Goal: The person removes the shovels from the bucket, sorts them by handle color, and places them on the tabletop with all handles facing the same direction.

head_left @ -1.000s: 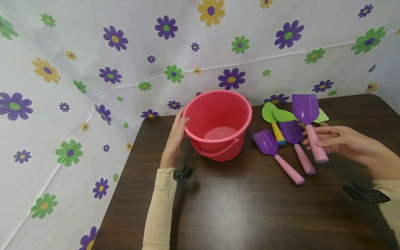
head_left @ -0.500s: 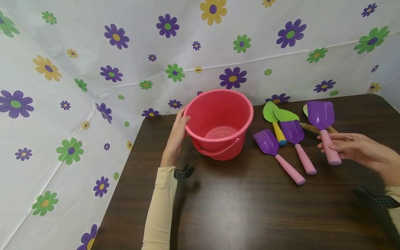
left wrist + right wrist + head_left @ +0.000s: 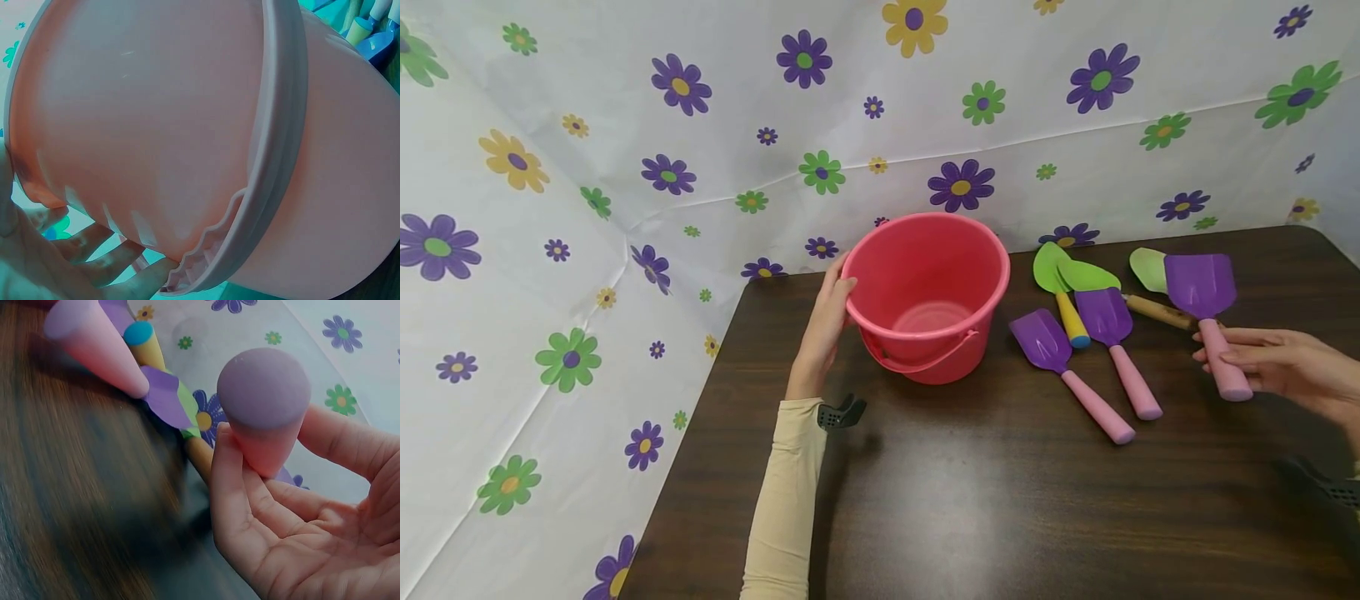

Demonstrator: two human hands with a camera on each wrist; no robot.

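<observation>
My left hand (image 3: 826, 325) grips the left rim of a red plastic bucket (image 3: 955, 354), thumb over the edge. In the left wrist view its fingers spread beneath the rim. The bucket's inside, as far as it shows, holds nothing, and its handle hangs down in front. At the right, my right hand (image 3: 1288, 362) pinches the pink handle of a purple toy shovel (image 3: 1201, 287), raised above the table with its blade pointing away. The right wrist view shows the round end of that pink handle (image 3: 264, 390) between thumb and fingers.
Right of the bucket lie two more purple shovels (image 3: 1041, 337) with pink handles. Behind them are a green trowel (image 3: 1047, 267) with a yellow handle and another with a wooden handle (image 3: 1159, 312). The held shovel partly covers a pale green trowel (image 3: 1148, 268). A flowered sheet stands behind the table.
My right hand has moved rightward with the purple shovel, uncovering the wooden handle and the pale green blade. The left hand and the bucket have stayed in place.
</observation>
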